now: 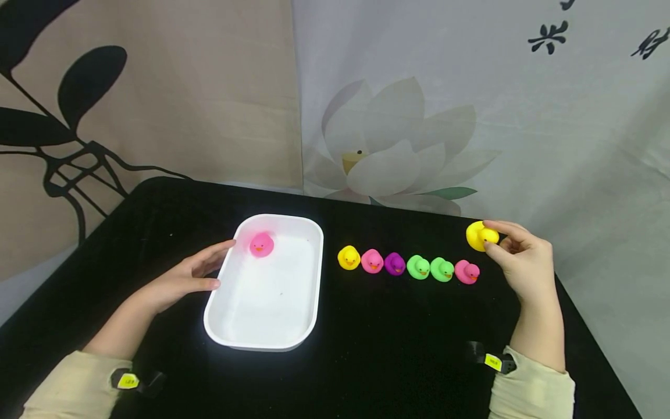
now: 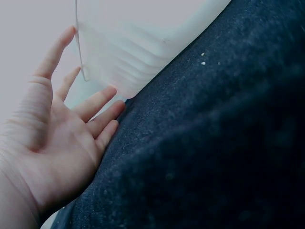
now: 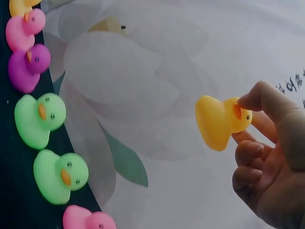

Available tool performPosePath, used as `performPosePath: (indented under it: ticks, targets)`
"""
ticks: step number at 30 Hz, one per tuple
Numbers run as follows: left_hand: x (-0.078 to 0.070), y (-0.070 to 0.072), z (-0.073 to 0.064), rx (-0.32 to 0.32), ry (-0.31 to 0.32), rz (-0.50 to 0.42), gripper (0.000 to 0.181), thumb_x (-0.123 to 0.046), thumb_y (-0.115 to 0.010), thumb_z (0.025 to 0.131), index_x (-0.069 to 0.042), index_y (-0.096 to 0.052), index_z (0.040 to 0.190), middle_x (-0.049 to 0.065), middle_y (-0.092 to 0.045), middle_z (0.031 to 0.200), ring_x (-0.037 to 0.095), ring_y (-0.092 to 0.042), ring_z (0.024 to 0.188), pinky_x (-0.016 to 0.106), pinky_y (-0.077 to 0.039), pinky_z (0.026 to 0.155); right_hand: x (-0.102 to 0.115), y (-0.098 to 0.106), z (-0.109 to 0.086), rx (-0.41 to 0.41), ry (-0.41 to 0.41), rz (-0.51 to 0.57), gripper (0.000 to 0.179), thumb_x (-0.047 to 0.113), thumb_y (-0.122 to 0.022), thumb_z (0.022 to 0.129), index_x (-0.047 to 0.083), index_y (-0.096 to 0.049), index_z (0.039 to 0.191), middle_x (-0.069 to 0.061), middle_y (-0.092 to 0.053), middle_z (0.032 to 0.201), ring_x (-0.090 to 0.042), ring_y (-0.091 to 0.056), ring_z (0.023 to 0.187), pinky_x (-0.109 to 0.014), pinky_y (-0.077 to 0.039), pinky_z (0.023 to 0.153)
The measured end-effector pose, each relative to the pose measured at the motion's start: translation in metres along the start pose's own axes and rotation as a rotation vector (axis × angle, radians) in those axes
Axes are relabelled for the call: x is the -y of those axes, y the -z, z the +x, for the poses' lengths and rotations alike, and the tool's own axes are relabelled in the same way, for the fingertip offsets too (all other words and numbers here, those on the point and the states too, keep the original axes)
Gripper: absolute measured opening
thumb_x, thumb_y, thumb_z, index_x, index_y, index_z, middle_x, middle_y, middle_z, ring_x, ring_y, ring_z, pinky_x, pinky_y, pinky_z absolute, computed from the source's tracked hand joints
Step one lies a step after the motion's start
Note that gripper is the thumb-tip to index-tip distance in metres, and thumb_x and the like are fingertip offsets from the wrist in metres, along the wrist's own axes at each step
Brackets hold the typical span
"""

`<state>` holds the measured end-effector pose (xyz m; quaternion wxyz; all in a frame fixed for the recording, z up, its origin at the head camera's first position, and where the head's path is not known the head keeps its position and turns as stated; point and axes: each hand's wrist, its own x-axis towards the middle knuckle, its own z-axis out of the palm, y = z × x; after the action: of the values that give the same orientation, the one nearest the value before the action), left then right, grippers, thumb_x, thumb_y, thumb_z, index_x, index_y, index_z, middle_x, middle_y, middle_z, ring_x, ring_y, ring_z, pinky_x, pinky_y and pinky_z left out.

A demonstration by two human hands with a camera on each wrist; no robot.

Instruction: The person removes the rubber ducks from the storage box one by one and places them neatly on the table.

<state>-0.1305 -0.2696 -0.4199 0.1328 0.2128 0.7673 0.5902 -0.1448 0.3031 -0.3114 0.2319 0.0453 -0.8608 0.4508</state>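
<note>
My right hand [image 1: 526, 256] pinches a yellow rubber duck [image 1: 478, 236] by its head between thumb and fingers, up off the table; the right wrist view shows the same duck [image 3: 217, 121] against the backdrop. Below and left of it runs a row of rubber ducks: yellow [image 1: 348, 258], pink [image 1: 372, 261], purple [image 1: 395, 264], two green [image 1: 418, 267] and another pink duck [image 1: 467, 272]. At the left side of a white tray [image 1: 262, 343], my left hand [image 1: 191, 276] has its fingers extended, fingertips at the rim. One pink duck [image 1: 261, 245] sits inside the tray, toward its far left corner.
A black cloth [image 1: 366, 361] covers the table. Behind it hangs a backdrop [image 1: 576, 134] printed with a lotus and dark leaves. The table's right edge slopes down just past my right forearm.
</note>
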Motion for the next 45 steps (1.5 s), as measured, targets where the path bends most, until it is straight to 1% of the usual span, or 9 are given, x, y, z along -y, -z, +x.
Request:
performPosePath:
  ticks: [3,9,17,25,32,40,43,45]
  targets:
    - [-0.001,0.0,0.0,0.001,-0.001,-0.002,0.074,-0.01,-0.063,0.085,-0.01,-0.027,0.149,0.017,-0.028,0.151,0.048,-0.027,0.133,0.066,-0.039,0.091,-0.006,0.004,0.0,-0.008,-0.028,-0.023,0.029,-0.001,-0.068,0.084,-0.002,-0.068,0.113,0.007,-0.058,0.094,-0.014,-0.04,0.066,-0.02,-0.033,0.049]
    - [-0.001,0.0,0.0,-0.004,0.002,0.003,0.073,-0.01,-0.063,0.086,-0.011,-0.027,0.149,0.017,-0.029,0.151,0.047,-0.028,0.133,0.066,-0.039,0.091,-0.019,0.009,0.0,-0.011,-0.086,-0.065,0.03,0.002,-0.067,0.086,0.0,-0.067,0.115,-0.001,-0.051,0.084,-0.015,-0.039,0.066,-0.02,-0.033,0.049]
    - [-0.001,0.0,0.0,0.001,-0.001,0.001,0.073,-0.009,-0.062,0.086,-0.011,-0.027,0.149,0.016,-0.029,0.15,0.047,-0.029,0.132,0.066,-0.038,0.092,-0.034,0.014,-0.001,-0.022,-0.155,-0.11,0.032,0.006,-0.065,0.088,0.0,-0.066,0.119,-0.006,-0.045,0.082,-0.015,-0.038,0.068,-0.02,-0.032,0.052]
    - [-0.003,-0.001,0.0,0.002,0.001,0.0,0.073,-0.01,-0.063,0.085,-0.011,-0.027,0.149,0.016,-0.029,0.15,0.047,-0.029,0.132,0.066,-0.038,0.092,-0.05,0.018,-0.004,-0.006,-0.24,-0.156,0.033,0.011,-0.065,0.089,0.001,-0.065,0.12,-0.005,-0.042,0.075,-0.015,-0.038,0.064,-0.022,-0.031,0.049]
    - [-0.003,-0.001,0.0,-0.01,0.007,0.001,0.073,-0.01,-0.062,0.085,-0.01,-0.027,0.149,0.016,-0.029,0.15,0.046,-0.029,0.132,0.067,-0.037,0.092,-0.064,0.019,-0.005,0.0,-0.284,-0.172,0.034,0.014,-0.064,0.09,0.001,-0.064,0.122,-0.006,-0.041,0.075,-0.016,-0.037,0.064,-0.023,-0.031,0.049]
    - [-0.003,-0.001,-0.001,-0.017,0.017,0.005,0.073,-0.011,-0.063,0.086,-0.011,-0.028,0.149,0.015,-0.029,0.151,0.047,-0.029,0.133,0.067,-0.037,0.092,-0.083,0.018,-0.008,0.058,-0.323,-0.199,0.037,0.018,-0.06,0.093,0.0,-0.061,0.126,-0.012,-0.041,0.085,-0.019,-0.037,0.071,-0.024,-0.033,0.053]
    - [-0.002,-0.001,0.0,-0.014,0.017,0.007,0.073,-0.011,-0.063,0.086,-0.012,-0.027,0.15,0.015,-0.028,0.151,0.047,-0.027,0.133,0.068,-0.036,0.092,-0.089,0.016,-0.009,0.063,-0.337,-0.212,0.037,0.02,-0.06,0.094,0.002,-0.061,0.126,-0.011,-0.041,0.087,-0.02,-0.037,0.073,-0.029,-0.035,0.053]
    - [-0.002,-0.001,-0.001,-0.012,0.02,0.008,0.072,-0.012,-0.063,0.087,-0.012,-0.027,0.15,0.015,-0.028,0.152,0.047,-0.026,0.134,0.068,-0.035,0.093,-0.093,0.015,-0.009,0.049,-0.355,-0.222,0.035,0.02,-0.061,0.093,0.004,-0.063,0.124,-0.01,-0.042,0.087,-0.02,-0.038,0.073,-0.034,-0.036,0.052]
